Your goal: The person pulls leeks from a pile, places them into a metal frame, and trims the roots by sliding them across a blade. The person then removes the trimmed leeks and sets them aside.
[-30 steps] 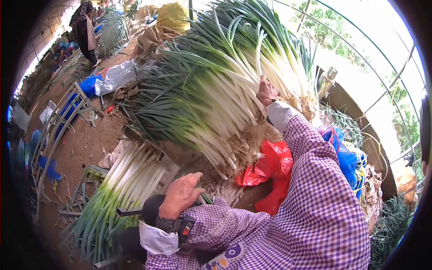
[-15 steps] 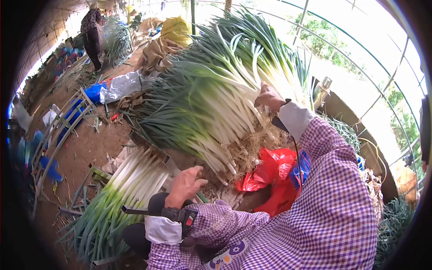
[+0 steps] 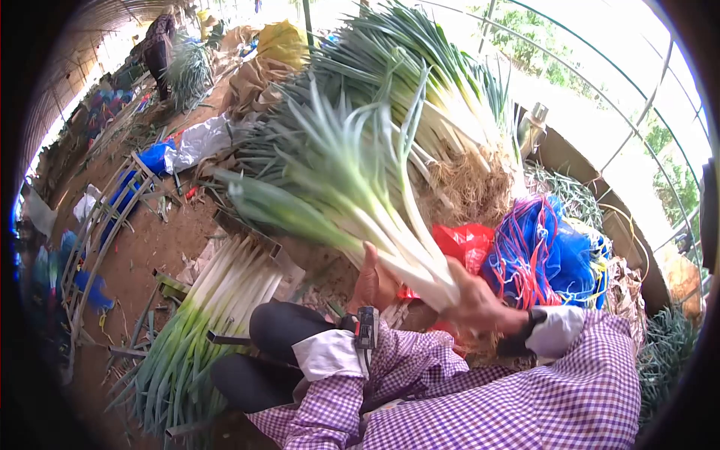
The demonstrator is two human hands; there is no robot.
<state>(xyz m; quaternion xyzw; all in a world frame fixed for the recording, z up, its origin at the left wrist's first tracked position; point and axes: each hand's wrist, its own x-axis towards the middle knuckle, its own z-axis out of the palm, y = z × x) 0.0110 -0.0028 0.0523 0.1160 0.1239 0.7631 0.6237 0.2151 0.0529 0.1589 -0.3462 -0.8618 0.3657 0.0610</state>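
A loose bunch of long green onions slants across in front of me, leaves up and to the left. My right hand, blurred by motion, is wrapped round the white root end. My left hand cups the underside of the stalks, thumb up on the near side and fingers partly hidden behind them. Beyond the bunch lies a big heap of green onions, with tangled roots facing me. Beside my knees, more green onions rest in a metal frame, white ends pointing away.
Red plastic lies behind my right hand, next to a tangle of blue netting and coloured strings. A bent-pole rack stands on the dirt floor at left. A person bends over green onions farther back.
My right hand has come from the heap toward me with a bunch of green onions. My left hand has moved right to meet it. The far person has bent down.
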